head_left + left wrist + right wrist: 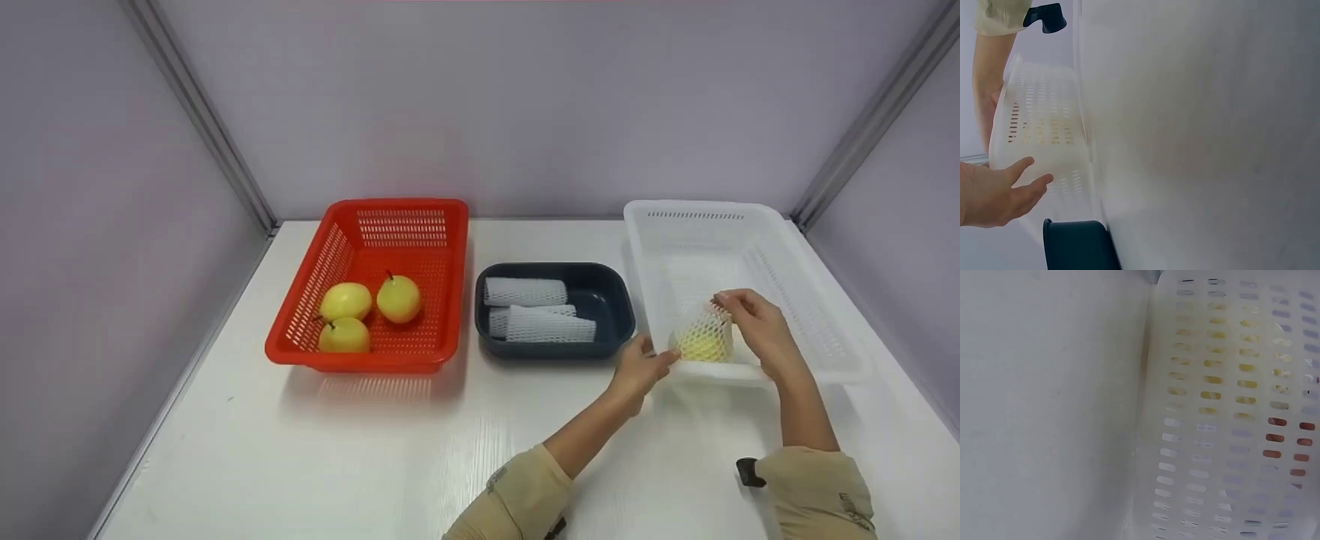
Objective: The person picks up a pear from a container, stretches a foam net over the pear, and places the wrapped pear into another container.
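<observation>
Inside the near left corner of the white basket (814, 371) stands a yellow pear in a white foam net (703, 339). The fingertips of my right hand (763, 334) pinch the net's gathered top, above the pear. My left hand (637, 371) is at that same corner of the basket, its fingertips right at the rim beside the pear. In the left wrist view the left hand (996, 197) shows spread, nearly straight fingers close by the basket wall. Through the slots of the basket wall (1190, 439) the right wrist view shows yellow patches of the pear; the right hand is mostly hidden there.
A dark blue tray (555, 350) with several white foam nets (551, 326) stands left of the white basket. Farther left, a red basket (364, 361) holds three yellow pears (399, 300). Pale walls border the white table (337, 465) behind and at both sides.
</observation>
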Demonstrator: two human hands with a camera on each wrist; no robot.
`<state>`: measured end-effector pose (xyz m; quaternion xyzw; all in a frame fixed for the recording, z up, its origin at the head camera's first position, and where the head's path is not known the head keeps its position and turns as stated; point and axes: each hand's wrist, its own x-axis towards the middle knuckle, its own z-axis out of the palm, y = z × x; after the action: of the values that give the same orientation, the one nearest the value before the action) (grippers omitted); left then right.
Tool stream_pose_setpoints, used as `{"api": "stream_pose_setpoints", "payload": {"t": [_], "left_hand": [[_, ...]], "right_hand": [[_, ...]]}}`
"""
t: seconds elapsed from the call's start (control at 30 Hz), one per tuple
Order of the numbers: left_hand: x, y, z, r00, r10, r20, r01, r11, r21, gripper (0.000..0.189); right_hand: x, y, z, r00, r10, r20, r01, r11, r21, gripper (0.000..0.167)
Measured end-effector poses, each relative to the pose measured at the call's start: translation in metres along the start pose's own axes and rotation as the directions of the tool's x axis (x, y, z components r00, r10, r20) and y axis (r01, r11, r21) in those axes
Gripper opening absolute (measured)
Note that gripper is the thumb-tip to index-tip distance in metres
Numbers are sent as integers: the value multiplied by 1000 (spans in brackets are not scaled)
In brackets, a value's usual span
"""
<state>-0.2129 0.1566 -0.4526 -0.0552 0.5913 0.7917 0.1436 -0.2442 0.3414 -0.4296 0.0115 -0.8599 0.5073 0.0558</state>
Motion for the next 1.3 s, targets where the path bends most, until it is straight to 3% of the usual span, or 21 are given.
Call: {"api": "stream_pose_setpoints", "payload": {"t": [0.1, 0.23, 0.33, 0.47, 0.57, 0.67, 0.77, 0.87, 0.97, 1.03, 1.17, 1.3], "left_hand": [[-1, 3, -4, 1000, -7, -14, 7, 999, 51, 39], [-5, 9, -13, 1000, 18, -3, -17, 982, 187, 46], [-8, 16, -21, 997, 78, 28, -82, 955, 285, 47], [-13, 31, -32, 980, 176, 88, -196, 897, 397, 49], [-18, 43, -41, 958, 255, 130, -284, 801, 527, 47], [-25, 55, -49, 931, 335, 144, -341, 661, 668, 46], [-34, 66, -58, 907, 396, 139, -349, 526, 776, 45], [-42, 78, -70, 899, 419, 129, -321, 431, 843, 43], [-47, 90, -86, 893, 438, 102, -279, 363, 889, 41], [-49, 96, -97, 888, 455, 71, -243, 331, 912, 40], [-50, 103, -117, 875, 484, -3, -163, 300, 940, 40], [-48, 103, -135, 844, 533, -64, -90, 258, 962, 37]], "right_hand": [[-1, 2, 0, 986, -75, -152, 96, 986, 139, 39], [-4, 1, 2, 938, -91, -333, 207, 920, 333, 22], [-7, -3, 6, 909, -71, -412, 230, 907, 353, 17], [-13, -13, 12, 891, -89, -445, 256, 909, 330, 16], [-16, -23, 19, 891, -131, -435, 299, 891, 343, 17], [-20, -33, 26, 897, -167, -409, 328, 872, 364, 18], [-25, -45, 34, 907, -190, -375, 337, 863, 377, 19], [-29, -54, 43, 915, -230, -330, 355, 849, 391, 20], [-34, -61, 52, 914, -294, -278, 391, 822, 415, 18], [-36, -66, 59, 912, -328, -248, 407, 801, 439, 15], [-40, -75, 72, 913, -356, -200, 409, 790, 456, 15], [-43, -83, 85, 922, -357, -147, 382, 782, 493, 18]]}}
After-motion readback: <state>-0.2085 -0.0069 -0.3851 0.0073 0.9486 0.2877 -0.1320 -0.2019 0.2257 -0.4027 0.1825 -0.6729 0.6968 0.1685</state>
